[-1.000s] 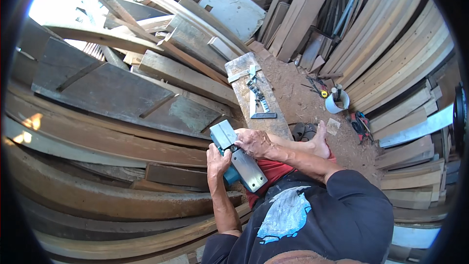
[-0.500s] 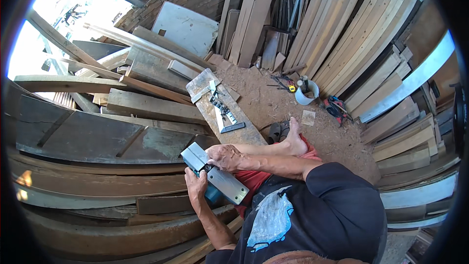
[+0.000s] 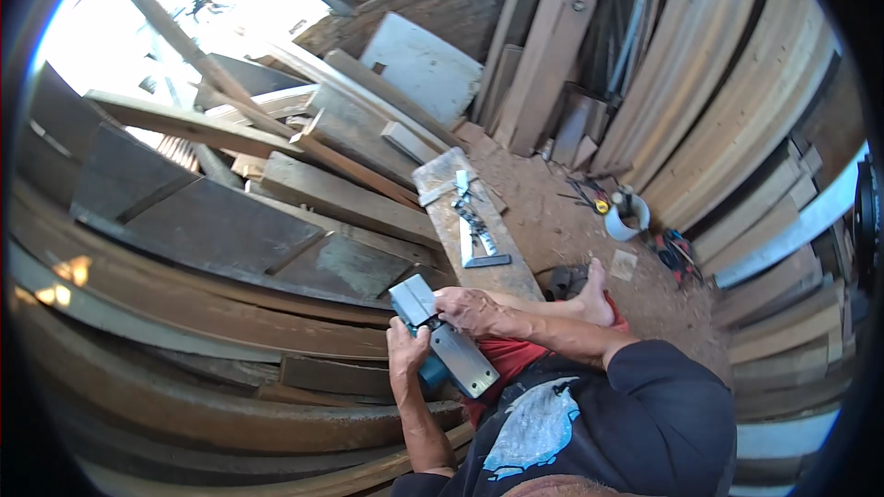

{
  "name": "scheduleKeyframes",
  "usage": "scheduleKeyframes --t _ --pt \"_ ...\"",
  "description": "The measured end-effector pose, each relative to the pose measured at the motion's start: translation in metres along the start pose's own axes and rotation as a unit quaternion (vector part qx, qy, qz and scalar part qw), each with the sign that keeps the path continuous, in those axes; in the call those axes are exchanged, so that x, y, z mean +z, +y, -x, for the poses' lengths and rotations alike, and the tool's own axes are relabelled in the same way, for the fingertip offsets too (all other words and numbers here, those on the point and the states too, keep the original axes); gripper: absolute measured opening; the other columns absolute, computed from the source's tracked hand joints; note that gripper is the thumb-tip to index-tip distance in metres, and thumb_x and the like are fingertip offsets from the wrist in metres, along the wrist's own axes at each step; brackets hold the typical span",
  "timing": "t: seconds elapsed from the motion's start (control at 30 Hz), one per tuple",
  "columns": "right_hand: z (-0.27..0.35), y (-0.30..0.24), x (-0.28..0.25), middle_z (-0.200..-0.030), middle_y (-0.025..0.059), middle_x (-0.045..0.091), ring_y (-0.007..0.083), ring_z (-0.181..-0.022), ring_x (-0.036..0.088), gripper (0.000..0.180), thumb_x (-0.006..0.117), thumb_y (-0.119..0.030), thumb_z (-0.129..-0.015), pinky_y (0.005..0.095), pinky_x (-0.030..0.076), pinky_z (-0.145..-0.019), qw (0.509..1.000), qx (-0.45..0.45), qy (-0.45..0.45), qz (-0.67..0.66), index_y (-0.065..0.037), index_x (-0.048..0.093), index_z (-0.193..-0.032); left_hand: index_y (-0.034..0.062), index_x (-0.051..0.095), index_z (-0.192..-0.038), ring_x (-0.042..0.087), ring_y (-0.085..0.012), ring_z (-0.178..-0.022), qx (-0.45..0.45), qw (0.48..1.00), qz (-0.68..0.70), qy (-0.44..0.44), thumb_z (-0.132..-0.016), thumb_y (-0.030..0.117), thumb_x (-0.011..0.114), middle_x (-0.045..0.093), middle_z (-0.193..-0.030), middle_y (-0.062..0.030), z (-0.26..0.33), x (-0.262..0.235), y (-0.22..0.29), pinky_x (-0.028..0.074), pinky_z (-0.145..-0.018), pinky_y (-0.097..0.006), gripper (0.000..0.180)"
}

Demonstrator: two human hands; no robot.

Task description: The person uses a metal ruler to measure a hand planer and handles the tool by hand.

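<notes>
At the red shorts [image 3: 509, 356], head view, we see an electric hand planer [image 3: 465, 361] sole-up, presumably exposing its blade gap; left hand [image 3: 408, 347] clasps its side, steadying it; right hand [image 3: 468, 312] curls at the gap, grip contents unclear.

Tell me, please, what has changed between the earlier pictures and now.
Mainly the view: it swung to the right, then back to the left, so the whole scene shifted in the picture. Nothing was visibly taken hold of or let go. The left hand still grips the upturned planer, and the right hand stays at its middle. The L-shaped square and bucket stayed put.
</notes>
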State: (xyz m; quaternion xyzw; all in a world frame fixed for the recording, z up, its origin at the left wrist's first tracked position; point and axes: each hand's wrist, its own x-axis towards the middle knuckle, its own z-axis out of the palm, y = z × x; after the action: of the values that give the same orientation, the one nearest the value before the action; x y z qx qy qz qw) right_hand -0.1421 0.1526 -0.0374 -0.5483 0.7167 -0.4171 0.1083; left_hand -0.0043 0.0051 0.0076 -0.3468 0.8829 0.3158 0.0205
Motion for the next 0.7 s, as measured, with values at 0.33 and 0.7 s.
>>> scheduleKeyframes --t 0.33,0.7 --pt "-0.009 -0.017 -0.014 -0.1 0.018 0.064 0.0371 -0.1 0.064 0.019 0.057 -0.02 -0.096 0.0458 0.051 -0.086 0.993 0.09 -0.075 0.013 -0.005 0.06 -0.108 -0.0072 0.048 -0.111 0.054 -0.0495 -0.107 0.011 1.0 -0.003 0.025 -0.082 0.033 0.064 0.059 -0.111 -0.032 -0.001 0.005 -0.011 0.044 -0.096 -0.054 0.052" --pt "0.004 -0.016 -0.01 -0.095 0.017 0.061 0.0367 -0.095 0.062 0.019 0.062 -0.017 -0.091 0.0447 0.052 -0.084 0.998 0.039 -0.044 -0.03 -0.004 0.057 -0.103 -0.0077 0.048 -0.113 0.054 -0.0498 -0.106 0.013 1.0 0.008 0.018 -0.08 0.034 0.063 0.058 -0.111 -0.0317 0.002 0.014 -0.019 0.044 -0.095 -0.055 0.055"
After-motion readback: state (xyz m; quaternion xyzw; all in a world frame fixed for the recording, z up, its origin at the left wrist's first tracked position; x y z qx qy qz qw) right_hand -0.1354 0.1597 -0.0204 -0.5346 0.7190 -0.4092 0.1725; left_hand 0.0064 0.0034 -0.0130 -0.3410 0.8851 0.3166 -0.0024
